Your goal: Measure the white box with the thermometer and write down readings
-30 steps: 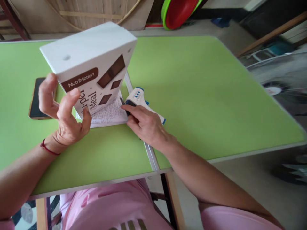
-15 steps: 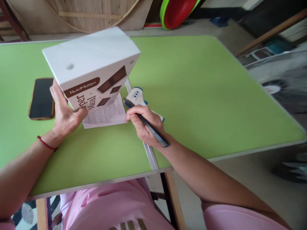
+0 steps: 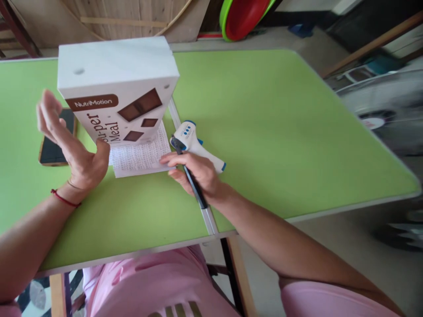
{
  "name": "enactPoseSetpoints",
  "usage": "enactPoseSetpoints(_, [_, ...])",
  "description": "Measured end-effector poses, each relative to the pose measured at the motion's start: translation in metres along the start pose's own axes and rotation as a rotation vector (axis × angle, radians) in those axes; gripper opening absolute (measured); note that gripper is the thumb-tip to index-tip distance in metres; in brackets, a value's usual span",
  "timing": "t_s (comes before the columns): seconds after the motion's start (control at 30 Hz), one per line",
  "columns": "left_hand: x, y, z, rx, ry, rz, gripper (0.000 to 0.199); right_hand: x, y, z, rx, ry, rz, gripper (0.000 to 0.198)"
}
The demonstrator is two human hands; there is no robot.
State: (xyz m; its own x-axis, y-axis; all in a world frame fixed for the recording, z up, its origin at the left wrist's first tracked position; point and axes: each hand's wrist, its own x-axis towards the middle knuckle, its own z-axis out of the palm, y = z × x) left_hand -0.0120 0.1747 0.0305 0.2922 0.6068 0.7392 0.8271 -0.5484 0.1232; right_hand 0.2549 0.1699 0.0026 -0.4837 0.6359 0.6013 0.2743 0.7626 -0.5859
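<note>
A white NutriMotion box with brown squares on its front stands over a sheet of handwritten paper. My left hand is raised at the box's left side, fingers spread and holding nothing; its thumb is close to the lower front corner, and I cannot tell whether it touches. In my right hand a black pen lies between thumb and fingers, its far end pointing up the table. The fingertips of that hand rest at the paper's right edge. Just beyond it lies a white and blue infrared thermometer.
A phone in a brown case lies behind my left hand, partly covered by it. The green table has a metal seam across it. A fan stands past the right edge, and red and green basins are behind.
My left hand has let go of the box and opened. The box has turned and shifted slightly left, showing more of its front. My right hand has moved a little left, its fingers straighter.
</note>
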Motion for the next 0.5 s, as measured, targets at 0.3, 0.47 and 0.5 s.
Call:
enactPoseSetpoints(0.3, [-0.010, 0.063, -0.002, -0.075, -0.230, 0.390, 0.022, 0.000, -0.014, 0.009, 0.333, 0.211, 0.394, 0.028])
enactPoseSetpoints(0.47, [-0.020, 0.071, 0.003, 0.117, -0.417, 0.379, 0.022, 0.003, -0.010, 0.011, 0.278, 0.165, 0.527, 0.007])
enactPoseSetpoints(0.5, [-0.020, 0.072, 0.001, 0.121, -0.443, 0.396, 0.022, 0.004, -0.009, 0.012, 0.256, 0.150, 0.517, 0.005])
